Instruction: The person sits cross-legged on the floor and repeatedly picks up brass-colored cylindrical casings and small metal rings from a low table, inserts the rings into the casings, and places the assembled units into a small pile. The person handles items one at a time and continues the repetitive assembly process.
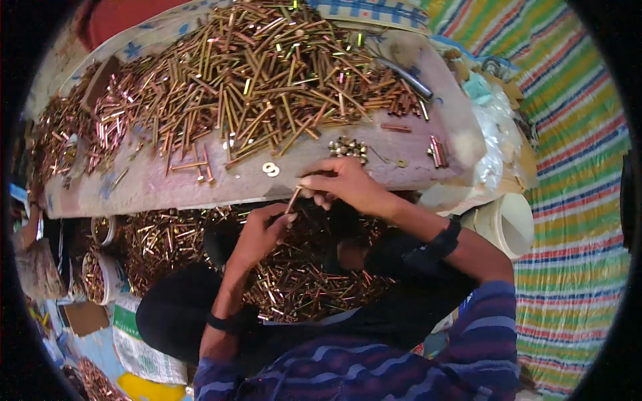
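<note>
Striped shirt [354, 374] nearest, left hand [256, 235] and right hand [354, 186] pinch what looks like a bolt [293, 200]

Single head view: wide fisheye worn on the person's head, upright, aimed steeply down and forward past the wearer's own striped shirt [348, 374] at the lower edge. Close range, left hand [253, 235] and right hand [358, 189] near mid-frame. Worktop [167, 184] seen from above across the upper part, front edge bowed by the lens; striped sheet [568, 260] curves along the right side. Corners black, circular cutoff.
</note>
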A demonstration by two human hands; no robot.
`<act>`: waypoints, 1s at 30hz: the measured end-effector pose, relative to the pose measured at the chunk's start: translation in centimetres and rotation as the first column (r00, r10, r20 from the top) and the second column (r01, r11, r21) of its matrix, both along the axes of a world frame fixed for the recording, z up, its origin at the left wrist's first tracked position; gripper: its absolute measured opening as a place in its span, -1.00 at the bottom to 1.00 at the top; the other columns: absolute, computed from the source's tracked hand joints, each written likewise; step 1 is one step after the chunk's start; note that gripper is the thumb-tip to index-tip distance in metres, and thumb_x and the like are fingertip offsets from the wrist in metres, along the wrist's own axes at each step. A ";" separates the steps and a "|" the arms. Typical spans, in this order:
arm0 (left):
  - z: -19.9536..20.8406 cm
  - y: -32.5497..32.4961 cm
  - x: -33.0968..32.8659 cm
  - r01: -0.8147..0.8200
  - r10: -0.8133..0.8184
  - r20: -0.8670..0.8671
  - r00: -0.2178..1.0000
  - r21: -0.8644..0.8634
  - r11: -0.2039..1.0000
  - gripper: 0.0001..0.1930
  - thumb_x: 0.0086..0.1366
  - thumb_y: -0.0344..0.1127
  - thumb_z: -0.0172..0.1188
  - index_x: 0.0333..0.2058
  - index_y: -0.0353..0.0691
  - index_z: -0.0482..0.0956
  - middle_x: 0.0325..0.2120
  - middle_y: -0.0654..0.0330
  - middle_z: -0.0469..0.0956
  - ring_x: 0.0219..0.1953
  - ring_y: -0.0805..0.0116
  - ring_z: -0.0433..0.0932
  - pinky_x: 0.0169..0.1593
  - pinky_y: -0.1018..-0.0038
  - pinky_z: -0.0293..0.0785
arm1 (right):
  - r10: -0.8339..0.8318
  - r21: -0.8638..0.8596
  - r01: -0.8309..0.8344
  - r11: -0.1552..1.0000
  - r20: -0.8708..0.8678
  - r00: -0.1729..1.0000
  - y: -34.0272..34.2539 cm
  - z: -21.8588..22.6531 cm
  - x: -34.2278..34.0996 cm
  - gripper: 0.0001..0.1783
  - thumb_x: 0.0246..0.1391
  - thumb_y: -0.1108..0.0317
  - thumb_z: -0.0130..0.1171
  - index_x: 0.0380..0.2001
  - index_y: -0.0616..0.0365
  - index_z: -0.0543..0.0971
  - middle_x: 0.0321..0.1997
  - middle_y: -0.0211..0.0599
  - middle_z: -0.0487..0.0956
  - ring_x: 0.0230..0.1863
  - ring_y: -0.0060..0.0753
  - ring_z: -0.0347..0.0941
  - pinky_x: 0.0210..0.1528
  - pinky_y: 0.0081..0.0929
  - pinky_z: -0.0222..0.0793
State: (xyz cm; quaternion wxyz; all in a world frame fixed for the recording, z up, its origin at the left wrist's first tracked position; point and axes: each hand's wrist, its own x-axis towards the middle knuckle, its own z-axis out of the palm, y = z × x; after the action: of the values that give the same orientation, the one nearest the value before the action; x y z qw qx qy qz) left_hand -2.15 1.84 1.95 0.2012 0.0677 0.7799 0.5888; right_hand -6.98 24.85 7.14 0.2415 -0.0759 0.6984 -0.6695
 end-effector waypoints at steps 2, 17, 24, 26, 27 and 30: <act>0.1 -0.1 0.0 0.004 -0.006 0.072 0.997 0.040 0.999 -0.77 0.42 -0.36 0.16 -0.05 -0.32 0.65 -0.55 0.34 0.54 -0.57 0.61 0.37 -0.49 0.51 0.33 | 0.012 0.044 -0.010 0.999 -0.045 0.999 -0.3 0.1 0.3 -0.71 0.26 0.27 0.25 -0.16 0.33 0.67 -0.40 -0.38 0.64 -0.48 -0.62 0.53 -0.50 -0.58 0.47; -0.5 -0.3 -0.1 -0.053 0.020 0.168 0.986 0.195 0.979 -0.83 0.45 -0.38 0.13 -0.10 -0.30 0.62 -0.52 0.32 0.54 -0.61 0.61 0.42 -0.57 0.59 0.35 | 0.327 0.678 0.558 0.479 -0.728 0.603 11.4 -1.1 -5.6 -0.70 0.07 0.29 0.18 -0.14 0.16 0.63 -0.22 -0.02 0.60 -0.13 0.09 0.55 -0.05 -0.03 0.48; -1.0 -0.1 -0.1 -0.079 0.038 0.160 0.986 0.258 0.963 -0.82 0.45 -0.41 0.12 -0.06 -0.32 0.60 -0.54 0.30 0.53 -0.61 0.58 0.45 -0.55 0.57 0.40 | 0.475 0.756 0.631 0.177 -0.627 0.617 18.1 -4.0 -6.8 -0.78 0.08 0.43 0.09 -0.19 0.21 0.57 -0.16 0.06 0.52 -0.10 0.18 0.47 -0.07 0.07 0.40; -1.1 0.0 -0.1 -0.078 0.040 0.154 0.987 0.252 0.965 -0.81 0.45 -0.42 0.11 -0.05 -0.33 0.60 -0.56 0.30 0.53 -0.63 0.57 0.45 -0.55 0.56 0.41 | 0.499 0.734 0.651 0.193 -0.645 0.579 18.5 -4.2 -6.6 -0.80 0.10 0.40 0.12 -0.21 0.22 0.56 -0.19 0.04 0.51 -0.13 0.16 0.46 -0.10 0.07 0.39; -1.1 -0.1 -0.2 -0.058 0.021 0.156 0.987 0.239 0.969 -0.80 0.44 -0.41 0.11 -0.04 -0.33 0.59 -0.56 0.30 0.53 -0.63 0.56 0.45 -0.55 0.56 0.42 | 0.471 0.743 0.635 0.210 -0.646 0.600 18.5 -4.2 -6.4 -0.80 0.11 0.38 0.14 -0.20 0.21 0.55 -0.17 0.04 0.51 -0.11 0.15 0.47 -0.09 0.05 0.40; -1.1 -0.2 -0.3 -0.020 -0.013 0.152 0.988 0.213 0.977 -0.78 0.44 -0.41 0.11 -0.02 -0.34 0.58 -0.59 0.29 0.52 -0.63 0.55 0.45 -0.55 0.55 0.41 | 0.376 0.728 0.615 0.302 -0.684 0.625 18.0 -2.8 -5.6 -0.76 0.12 0.31 0.21 -0.19 0.21 0.55 -0.14 0.03 0.53 -0.08 0.09 0.50 -0.07 -0.01 0.42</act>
State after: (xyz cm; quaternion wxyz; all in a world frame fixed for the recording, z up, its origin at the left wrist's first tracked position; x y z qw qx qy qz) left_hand -2.49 1.69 0.83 0.2510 0.0425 0.6943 0.6731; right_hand -12.58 42.89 4.31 -0.1445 -0.1340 0.9796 -0.0405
